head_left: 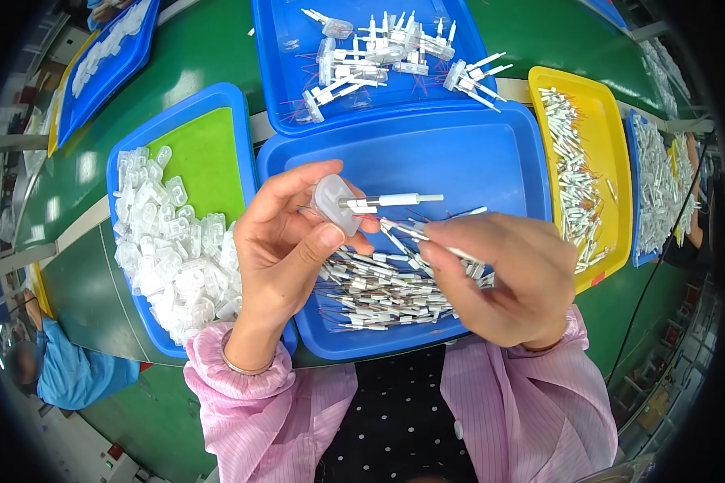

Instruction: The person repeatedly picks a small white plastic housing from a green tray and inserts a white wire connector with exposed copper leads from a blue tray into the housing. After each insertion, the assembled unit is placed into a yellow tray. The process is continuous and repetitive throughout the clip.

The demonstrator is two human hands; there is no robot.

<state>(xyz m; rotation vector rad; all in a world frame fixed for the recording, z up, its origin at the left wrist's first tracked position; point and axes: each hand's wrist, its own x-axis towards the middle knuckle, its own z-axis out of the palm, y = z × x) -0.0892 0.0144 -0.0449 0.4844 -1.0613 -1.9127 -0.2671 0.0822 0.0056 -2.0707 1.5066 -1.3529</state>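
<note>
Between the thumb and fingers of my left hand (278, 241) is a translucent white plastic cap (331, 205), tilted toward the right. A white rod with a dark band (395, 200) sticks out of its face, and thin red wires hang beside it. My right hand (507, 278) pinches another slim white rod (451, 245), its wired end close to the cap but apart from it. Below both hands a blue tray (475, 153) holds a heap of similar white rods (387, 294) with dark bands and fine wires. The right fingers partly hide that heap.
To the left, a blue tray (238, 113) with a green bottom holds many clear plastic caps (173, 249). Finished-looking cap-and-rod pieces (379, 52) lie in the far blue tray (278, 72). A yellow tray (616, 169) of white rods stands right. A person in blue (80, 366) is at far left.
</note>
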